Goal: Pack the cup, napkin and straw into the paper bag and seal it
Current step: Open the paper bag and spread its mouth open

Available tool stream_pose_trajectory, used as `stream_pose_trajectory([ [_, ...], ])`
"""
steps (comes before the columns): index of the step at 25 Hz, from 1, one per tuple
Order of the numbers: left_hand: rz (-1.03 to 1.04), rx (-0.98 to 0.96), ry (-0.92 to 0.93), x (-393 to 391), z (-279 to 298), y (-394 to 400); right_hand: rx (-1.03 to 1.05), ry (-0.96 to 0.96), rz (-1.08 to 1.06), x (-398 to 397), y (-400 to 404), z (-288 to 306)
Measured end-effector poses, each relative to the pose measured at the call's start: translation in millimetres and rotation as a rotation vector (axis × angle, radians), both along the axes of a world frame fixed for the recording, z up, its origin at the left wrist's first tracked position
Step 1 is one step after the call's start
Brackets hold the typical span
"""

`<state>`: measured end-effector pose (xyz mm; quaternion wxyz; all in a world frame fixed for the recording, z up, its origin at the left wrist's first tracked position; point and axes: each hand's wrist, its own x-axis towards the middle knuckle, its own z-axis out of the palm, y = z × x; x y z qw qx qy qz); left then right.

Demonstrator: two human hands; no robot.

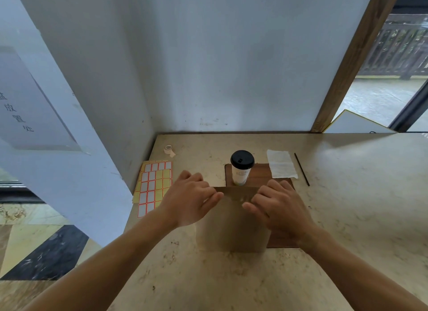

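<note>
Both hands, left hand [190, 194] and right hand [278, 204], pinch top edge of flat brown paper bag [231, 227]. Step: open bag. Next: put in white cup with black lid [242, 169], just behind; white napkin [281, 163], thin black straw [301, 169] wait nearby.

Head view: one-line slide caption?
Both hands grip the brown paper bag's top edge; black-lidded white cup stands unpacked behind it.

A beige, speckled stone countertop [347, 206] carries a dark wooden board [260, 171] at centre, yellow sheets of white sticker labels [154, 185] at left, a small roll of pale tape [168, 149] far left, and a thin black straw [301, 169] at right.
</note>
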<state>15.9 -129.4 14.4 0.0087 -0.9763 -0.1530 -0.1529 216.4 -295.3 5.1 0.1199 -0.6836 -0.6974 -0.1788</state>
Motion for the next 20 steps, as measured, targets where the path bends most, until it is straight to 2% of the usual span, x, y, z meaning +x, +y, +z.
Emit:
stream_pose_trajectory([
  [3,0.069,0.041,0.183,15.3,13.1,-2.1,-0.120,0.058,-0.189,-13.6,11.0,17.2],
  [6,0.103,-0.078,0.298,28.6,25.7,-3.2,-0.327,0.040,-0.265,-15.2,22.1,27.8],
  [10,0.083,-0.129,0.342,39.3,35.2,-5.9,-0.435,0.023,-0.188,-15.5,33.1,33.7],
  [14,0.063,-0.140,0.438,43.0,31.0,-6.9,-0.533,0.188,-0.149,-15.8,41.7,25.5],
  [20,0.006,-0.255,0.444,52.3,26.1,-10.8,-0.536,0.383,-0.126,-11.7,44.5,26.6],
])
